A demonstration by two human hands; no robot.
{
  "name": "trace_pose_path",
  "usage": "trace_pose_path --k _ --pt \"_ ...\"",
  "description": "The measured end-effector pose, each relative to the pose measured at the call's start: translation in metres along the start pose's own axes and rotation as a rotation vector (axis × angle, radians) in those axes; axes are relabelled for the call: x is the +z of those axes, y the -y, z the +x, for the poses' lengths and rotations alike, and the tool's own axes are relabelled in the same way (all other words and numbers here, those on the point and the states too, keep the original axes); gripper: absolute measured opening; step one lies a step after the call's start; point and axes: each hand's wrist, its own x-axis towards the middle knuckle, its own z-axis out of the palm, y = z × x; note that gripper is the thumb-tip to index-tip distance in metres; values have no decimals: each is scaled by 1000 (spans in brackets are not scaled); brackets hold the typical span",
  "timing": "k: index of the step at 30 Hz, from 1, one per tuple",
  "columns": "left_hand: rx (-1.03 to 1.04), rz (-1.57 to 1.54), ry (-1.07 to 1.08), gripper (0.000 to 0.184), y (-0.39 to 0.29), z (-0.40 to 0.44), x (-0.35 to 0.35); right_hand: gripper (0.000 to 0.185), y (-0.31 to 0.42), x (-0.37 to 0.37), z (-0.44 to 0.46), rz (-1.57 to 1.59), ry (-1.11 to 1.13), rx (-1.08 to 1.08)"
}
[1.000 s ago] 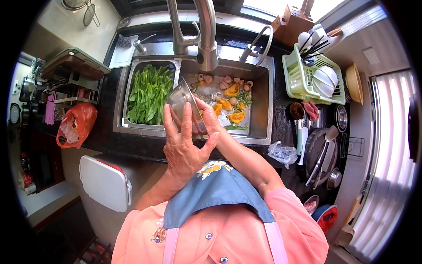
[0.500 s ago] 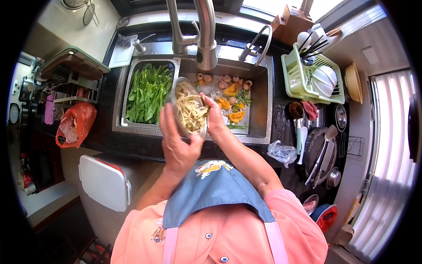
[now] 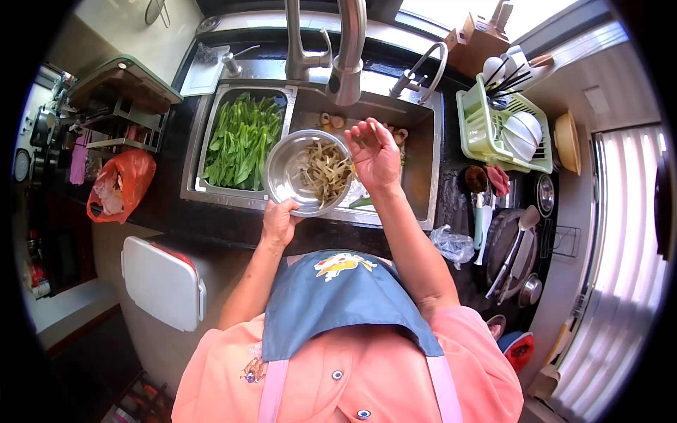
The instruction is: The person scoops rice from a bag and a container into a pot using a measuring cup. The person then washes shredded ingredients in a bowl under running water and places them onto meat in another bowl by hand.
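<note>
A round metal bowl (image 3: 285,169) is held level above the divider of the sink, pale brownish strips (image 3: 326,175) heaped in its right half. My left hand (image 3: 281,220) grips the bowl's near rim, thumb on top. At the bowl's right side my right hand (image 3: 375,154) is raised palm up, fingers loosely curled and apart, with nothing visible in it. Leafy greens (image 3: 242,141) fill the steel basin on the left. Beneath the bowl and hand, the right basin (image 3: 417,166) holds eggshells (image 3: 331,121) and scraps, mostly hidden.
A steel faucet (image 3: 347,77) rises behind the sink, with a thin curved tap (image 3: 441,60) to its right. On the right stand a green dish rack (image 3: 469,141), a clear plastic bag (image 3: 453,247) and utensils. A red bag (image 3: 137,173) lies at left.
The bowl has gone from tilted between both hands to level, held by my left hand at its near rim. My right hand has come off it and turned palm up. The view has shifted slightly.
</note>
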Motion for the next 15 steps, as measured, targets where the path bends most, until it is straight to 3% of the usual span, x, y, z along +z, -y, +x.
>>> trace_pose_path --k 3,5,7,9,13,15 --pt "1 77 15 35 3 2 12 19 -6 20 -17 -644 146 -95" --pt "33 121 65 36 4 4 26 20 -32 3 -22 -1439 241 -352" --pt "22 171 84 38 4 7 30 19 -32 1 -36 -2221 611 -430" --pt "53 171 98 40 5 9 29 18 -40 -4 -45 -2030 524 -676" --pt "16 238 31 45 -3 2 6 14 4 41 -58 -1755 484 -738" --pt "13 244 8 44 -11 -11 -4 13 30 66 -70 -1703 473 -884"
